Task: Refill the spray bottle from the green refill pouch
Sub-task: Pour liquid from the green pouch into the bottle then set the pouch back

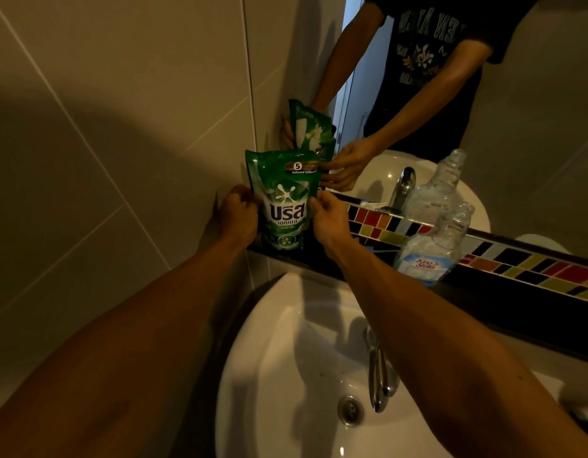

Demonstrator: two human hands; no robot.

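Standing upright on the dark ledge (319,259) behind the sink (286,325), the green refill pouch (284,206) is clamped at its sides by the fingers of the left hand (238,216) and right hand (325,219). The uncapped spray bottle (431,249) waits well to its right. Keeping the pouch vertical and gripped low should prevent spills when opening it.
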